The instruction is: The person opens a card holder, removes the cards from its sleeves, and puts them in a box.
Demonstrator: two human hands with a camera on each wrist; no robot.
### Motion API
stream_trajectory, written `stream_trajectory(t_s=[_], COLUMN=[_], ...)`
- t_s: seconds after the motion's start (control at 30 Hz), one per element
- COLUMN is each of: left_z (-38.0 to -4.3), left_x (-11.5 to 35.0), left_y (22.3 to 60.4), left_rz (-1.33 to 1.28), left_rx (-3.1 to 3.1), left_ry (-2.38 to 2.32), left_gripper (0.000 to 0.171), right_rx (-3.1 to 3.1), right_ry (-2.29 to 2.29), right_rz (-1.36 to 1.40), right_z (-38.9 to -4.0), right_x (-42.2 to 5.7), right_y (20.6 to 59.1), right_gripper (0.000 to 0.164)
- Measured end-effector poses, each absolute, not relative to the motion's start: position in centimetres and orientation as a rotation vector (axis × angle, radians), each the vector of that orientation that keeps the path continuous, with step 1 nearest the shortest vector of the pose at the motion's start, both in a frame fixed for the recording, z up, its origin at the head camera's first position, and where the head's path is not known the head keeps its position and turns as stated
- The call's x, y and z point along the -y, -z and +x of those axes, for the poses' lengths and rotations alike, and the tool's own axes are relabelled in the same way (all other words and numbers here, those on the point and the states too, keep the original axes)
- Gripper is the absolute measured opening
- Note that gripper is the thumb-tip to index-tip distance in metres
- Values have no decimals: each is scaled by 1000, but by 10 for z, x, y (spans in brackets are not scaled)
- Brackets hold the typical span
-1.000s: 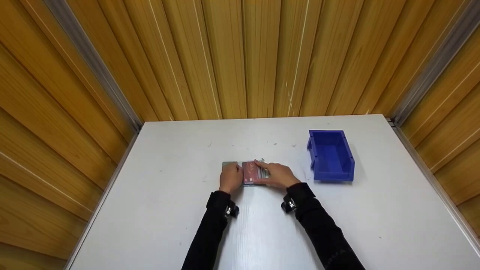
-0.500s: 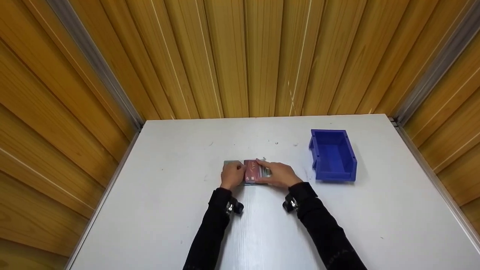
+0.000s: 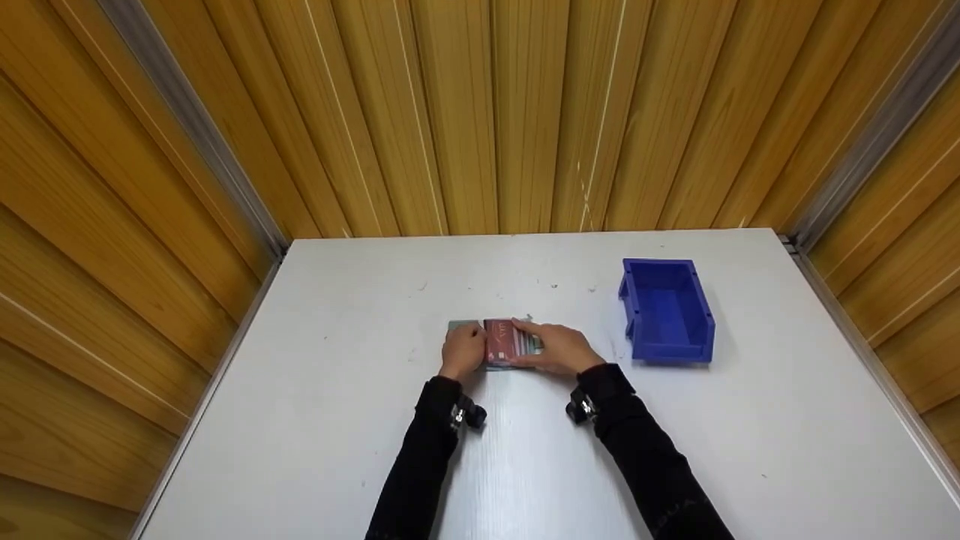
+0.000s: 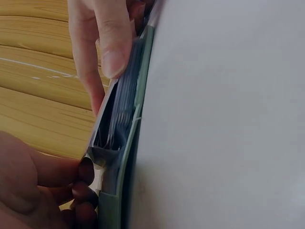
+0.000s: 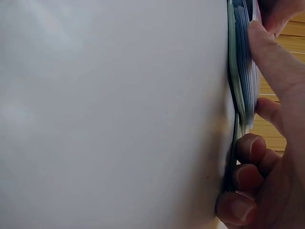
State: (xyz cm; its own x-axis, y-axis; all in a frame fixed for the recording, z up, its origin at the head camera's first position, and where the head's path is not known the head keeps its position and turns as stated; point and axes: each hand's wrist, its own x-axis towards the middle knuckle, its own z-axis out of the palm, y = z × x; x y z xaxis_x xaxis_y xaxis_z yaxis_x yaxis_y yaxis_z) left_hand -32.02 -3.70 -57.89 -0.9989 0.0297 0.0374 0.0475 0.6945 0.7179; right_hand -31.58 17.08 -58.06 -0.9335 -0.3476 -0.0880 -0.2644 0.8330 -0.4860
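Note:
A card holder with a green cover (image 4: 109,207) and a thick stack of clear sleeves (image 5: 244,52) lies open on the white table. A reddish card (image 3: 499,341) with pale lettering shows on its right half. My left hand (image 3: 463,349) is over the left half, fingers curled, and its fingertips pinch the inner end of the top sleeve, as the left wrist view shows. That sleeve gapes along its near side. My right hand (image 3: 561,349) grips the right end, with its thumb along the near edge of the sleeves and its other fingers at the far side.
To the right of the hands, a blue plastic bin (image 3: 667,349) stands on the white table (image 3: 337,435). Wood-patterned panels (image 3: 525,112) rise behind the table and at both sides. Small marks dot the tabletop.
My left hand has shifted slightly left over the last half second, and the reddish card's left edge with it. The right hand keeps its grip in the same place.

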Motion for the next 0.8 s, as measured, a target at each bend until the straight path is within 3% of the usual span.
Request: stream_trajectory(t_s=[0.47,0.8], left_z=[-320,-318], left_x=[69,95], left_y=[578,569], left_rz=[-11,78], left_rx=[2834,2821], left_ry=[1443,1463], left_gripper=[31,22], right_rx=[-2812,-2826], right_ry=[720,711], right_rz=[-463,-473], right_z=[-314,-314], right_x=[-168,-170], right_y=[578,579], right_gripper=[84,82])
